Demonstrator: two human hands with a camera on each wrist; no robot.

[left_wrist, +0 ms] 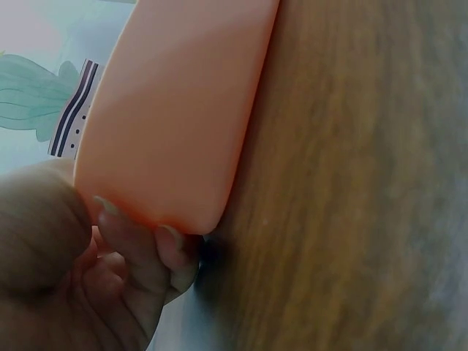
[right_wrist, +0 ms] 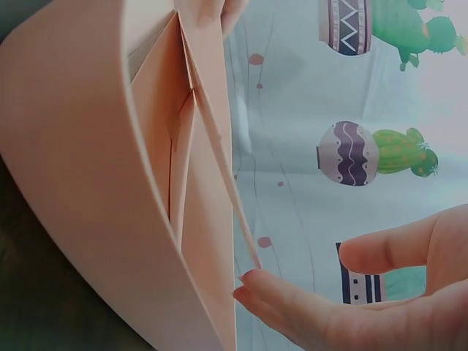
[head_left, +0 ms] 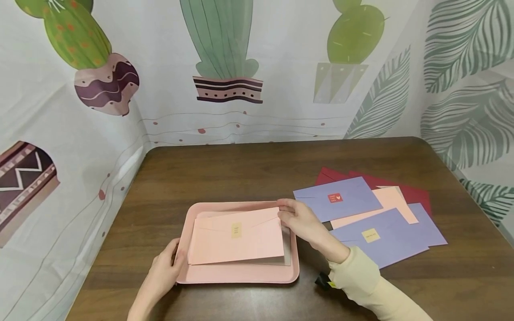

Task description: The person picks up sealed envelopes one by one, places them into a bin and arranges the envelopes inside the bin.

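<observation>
I'd call the pink envelope (head_left: 257, 244) nearly placed, in the tray (head_left: 237, 276) atop others; purple envelopes (head_left: 363, 198) and red envelopes (head_left: 416, 196) on the desk (head_left: 201, 174) look undone. Left hand (head_left: 161, 269) grips tray; right hand (head_left: 307, 225) spread, fingertips touching the corner.

Your right grip (right_wrist: 365, 303) holds a pink envelope (right_wrist: 218, 142) by the edge with its fingertips, and the envelope slants away from other pale paper pieces (right_wrist: 161, 113) in the pink tray (right_wrist: 66, 146). The tray's near wall fills the left, with the dark tabletop (right_wrist: 36, 292) below it. Fingers of your left grip (right_wrist: 232, 13) show at the top, and the pale backdrop (right_wrist: 285, 124) carries printed potted cacti (right_wrist: 351, 153).
</observation>
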